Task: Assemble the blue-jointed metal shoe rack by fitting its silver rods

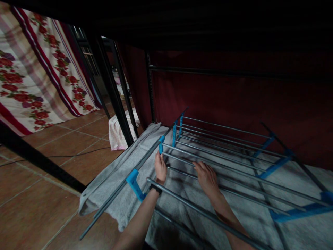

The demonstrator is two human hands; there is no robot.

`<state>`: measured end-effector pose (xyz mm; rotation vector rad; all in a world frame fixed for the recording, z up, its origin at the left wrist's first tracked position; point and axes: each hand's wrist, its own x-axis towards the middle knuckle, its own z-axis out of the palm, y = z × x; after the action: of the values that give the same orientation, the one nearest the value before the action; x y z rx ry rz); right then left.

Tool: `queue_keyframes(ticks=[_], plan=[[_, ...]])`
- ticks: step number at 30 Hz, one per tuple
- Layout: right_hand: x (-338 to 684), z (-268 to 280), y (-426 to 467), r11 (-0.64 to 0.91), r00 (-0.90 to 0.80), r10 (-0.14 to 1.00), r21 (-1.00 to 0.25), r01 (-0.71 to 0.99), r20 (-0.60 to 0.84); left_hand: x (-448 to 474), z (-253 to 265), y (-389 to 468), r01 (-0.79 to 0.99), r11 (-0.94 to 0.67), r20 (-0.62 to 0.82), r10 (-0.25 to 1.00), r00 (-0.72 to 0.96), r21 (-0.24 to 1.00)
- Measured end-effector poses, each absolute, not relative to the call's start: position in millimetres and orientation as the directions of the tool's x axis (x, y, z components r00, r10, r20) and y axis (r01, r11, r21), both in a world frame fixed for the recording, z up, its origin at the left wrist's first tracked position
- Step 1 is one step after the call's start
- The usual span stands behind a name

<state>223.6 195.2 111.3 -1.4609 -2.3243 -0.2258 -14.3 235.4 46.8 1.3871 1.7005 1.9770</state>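
A folding drying rack (pixel 229 152) of grey metal rods and blue plastic joints lies flat across a grey blanket (pixel 122 163), which is spread over the brown tiled floor (pixel 52 194) — probably so the rods do not scrape the tiles or slide while they are handled. Behind the rack hangs a dark red cloth (pixel 234 100) on a black frame, and at the far left a floral sheet (pixel 33 80) drapes down to the floor; a small pale cloth (pixel 117 133) lies by a black post. The person reaches in from below the nearest rod, both forearms passing under it. The left hand (pixel 160 168) is wrapped around a rod right beside a blue clip (pixel 161 145), fingers curled shut on the metal, seemingly to steady that corner. The right hand (pixel 206 177) lies palm-down over the middle rods, fingers stretched and slightly spread, touching a rod rather than gripping it.
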Motion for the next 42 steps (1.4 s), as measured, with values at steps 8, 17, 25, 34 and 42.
queue_keyframes(ticks=[8,17,25,34,42], plan=[[223.7,117.8,195.0,0.452,-0.397,0.841,-0.075,0.889,0.368,-5.0,49.3,235.3,0.425,-0.275,0.495,0.633,-0.595,0.862],[225.7,116.4,193.6,0.441,-0.393,0.852,-0.069,0.895,0.345,0.3,51.3,234.0,0.466,-0.223,0.493,0.623,-0.607,0.856],[226.5,118.2,192.7,0.429,-0.390,0.869,-0.072,0.900,0.306,-16.3,46.5,220.4,0.504,-0.012,0.322,0.783,-0.533,0.864],[229.4,115.5,191.5,0.435,-0.383,0.868,-0.112,0.894,0.316,-4.0,37.8,219.9,0.545,0.159,0.291,0.706,-0.645,0.823],[245.8,100.2,176.0,0.514,-0.383,0.785,-0.168,0.841,0.487,-17.6,38.8,209.1,0.550,0.098,0.274,0.787,-0.553,0.829]])
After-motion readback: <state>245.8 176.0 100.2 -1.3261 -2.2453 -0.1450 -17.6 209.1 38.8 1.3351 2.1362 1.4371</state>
